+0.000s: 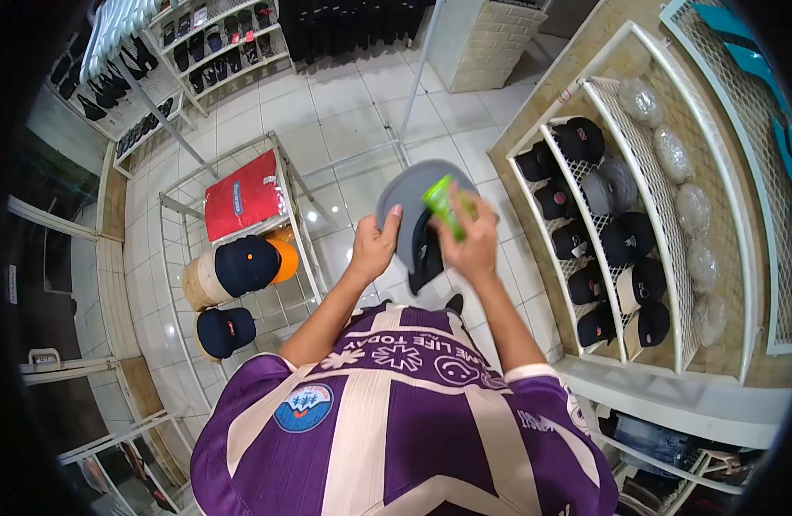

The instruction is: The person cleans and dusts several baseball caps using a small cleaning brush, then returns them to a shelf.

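Observation:
A grey cap (406, 199) with a black part hanging below it is held up in front of my chest. My left hand (376, 247) is closed on the cap's left edge, its thumb lying on the grey surface. In my right hand (471, 239) is a small bright green item (441, 203) with pale marks, held over the right side of the cap. The right fingers are wrapped round this item and blurred, which hides part of it and of the cap.
To the left, a wire rack (168, 258) carries a red packet (245, 198), a navy cap (243, 265) with an orange one behind it, and another dark cap (227, 332). On the right, a white shelf (602, 211) holds rows of caps and plastic-wrapped bundles (673, 153).

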`<state>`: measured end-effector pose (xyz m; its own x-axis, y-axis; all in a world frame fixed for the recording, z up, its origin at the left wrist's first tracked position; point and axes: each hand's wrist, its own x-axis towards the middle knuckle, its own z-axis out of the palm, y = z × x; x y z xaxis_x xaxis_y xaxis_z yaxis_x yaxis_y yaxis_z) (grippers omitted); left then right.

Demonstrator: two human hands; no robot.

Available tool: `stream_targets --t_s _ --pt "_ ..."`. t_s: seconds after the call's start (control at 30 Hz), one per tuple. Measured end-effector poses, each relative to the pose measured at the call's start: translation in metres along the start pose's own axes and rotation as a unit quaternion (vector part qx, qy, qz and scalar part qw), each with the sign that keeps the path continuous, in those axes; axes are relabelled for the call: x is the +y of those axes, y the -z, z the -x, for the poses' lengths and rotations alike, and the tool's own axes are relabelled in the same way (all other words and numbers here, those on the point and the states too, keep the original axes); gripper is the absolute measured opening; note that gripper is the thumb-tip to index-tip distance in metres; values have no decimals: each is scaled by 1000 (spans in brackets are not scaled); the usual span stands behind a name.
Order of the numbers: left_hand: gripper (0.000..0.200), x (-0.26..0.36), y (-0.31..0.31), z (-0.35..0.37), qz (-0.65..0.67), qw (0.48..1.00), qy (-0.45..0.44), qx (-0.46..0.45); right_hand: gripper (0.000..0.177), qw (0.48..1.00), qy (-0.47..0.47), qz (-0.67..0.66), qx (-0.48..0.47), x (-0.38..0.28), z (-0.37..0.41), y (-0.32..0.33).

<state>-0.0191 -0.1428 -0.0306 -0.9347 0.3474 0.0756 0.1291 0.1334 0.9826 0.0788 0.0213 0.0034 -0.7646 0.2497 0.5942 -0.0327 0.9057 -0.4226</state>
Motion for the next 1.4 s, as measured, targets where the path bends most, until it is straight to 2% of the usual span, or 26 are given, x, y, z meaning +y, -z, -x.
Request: stream_targets --t_s 0.03,0.1,0.17,0.2,0.23,0.3,0.4,0.5,0.53,0.57,0.63,0.67,0.7,0.77,0.8,0.87,0.9,0.93,0.97,1.0,1.03,1.1,1.23,1.3,1.37,1.4 --pt "48 10 2 5 -42 998 14 -47 65 999 -36 20 28 13 -9 0" --pt "48 22 -2 14 -60 997 -47 -19 65 990 -96 64 82 22 -14 -4" --pt "48 16 -4 7 54 998 -16 -12 64 997 -32 18 64 2 0 -9" --pt "48 13 0 4 23 999 30 -23 64 998 42 -53 -2 -8 14 -14" --pt "48 11 1 3 23 999 32 -20 64 991 37 -121 -52 -28 25 -11" --pt "48 9 5 3 23 1000 2 13 64 988 76 -99 -93 -22 22 2" --pt "46 8 4 10 18 999 -20 -46 66 996 -13 83 15 10 -1 4" --pt "47 13 -1 14 23 997 -50 -45 66 994 -71 48 73 15 -7 -2" --pt "47 16 -1 12 46 997 -54 -30 64 996 -40 50 66 3 2 -6" --pt "47 10 1 8 46 997 -56 -29 64 999 6 23 27 -13 14 -9" --pt "46 -12 7 2 -7 1000 18 11 63 984 -7 -146 -98 -37 32 -4" --pt "40 -21 6 0 126 992 9 12 62 968 -17 -190 -166 -37 29 7" --pt "40 -22 7 -2 124 992 8 13 60 944 -25 -232 -232 -33 26 20" --pt "31 -25 12 -5 258 958 119 51 57 957 -80 -239 -143 -33 23 36" --pt "23 -40 19 -11 273 953 131 30 55 956 -89 -260 -102 -23 20 45" --pt "24 -1 27 -9 333 936 114 -12 54 945 -129 -299 41 -24 7 68" --pt "28 12 31 -7 390 914 99 -55 53 815 -270 -493 140 -34 -9 87" --pt "35 4 36 -7 441 883 113 -114 54 617 -390 -645 227 -39 -21 100" --pt "35 -2 34 -6 440 884 111 -116 54 617 -387 -646 228 -25 -11 92" --pt "34 -7 31 -4 502 846 126 -133 54 788 -312 -489 207 -3 5 74" --pt "32 -15 27 -4 561 802 142 -149 55 912 -218 -301 175 9 14 64" --pt "33 -30 22 -5 575 785 139 -182 65 902 -217 -330 173 6 11 61" --pt "34 -29 11 5 503 824 158 -206 80 924 -231 -285 105 -7 3 41" --pt "32 -30 8 8 518 795 206 -240 74 907 -260 -319 85 6 5 35" --pt "44 -43 12 4 486 807 207 -265 69 866 -296 -400 48 18 5 37" --pt "55 -40 13 5 375 876 221 -207 69 892 -273 -358 41 19 3 40"
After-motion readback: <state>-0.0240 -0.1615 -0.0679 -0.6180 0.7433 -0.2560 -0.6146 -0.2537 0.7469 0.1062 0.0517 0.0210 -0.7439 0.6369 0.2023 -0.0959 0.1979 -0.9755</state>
